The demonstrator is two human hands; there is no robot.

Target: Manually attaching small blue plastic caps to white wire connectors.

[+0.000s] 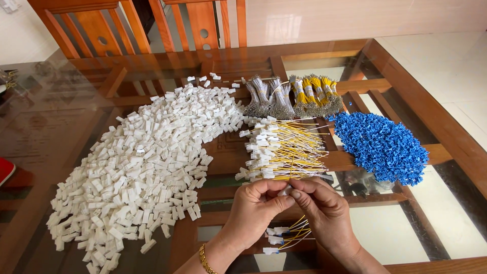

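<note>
Head view: white connector pinched between both hands' fingers.

A glass-topped table with a reddish wooden frame fills the view. Two wooden chairs with slatted backs stand at its far edge. Pale glossy floor tiles reflect soft daylight beyond the far right corner.

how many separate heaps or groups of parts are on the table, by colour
white connector heap: 1
blue connector heap: 1
grey wire bundles: 1 group
yellow wire bundles: 1 group
finished yellow-wired pieces: 2 groups, the smaller under the hands
total: 6 groups
The left hand and right hand pinch one small white piece.
</note>
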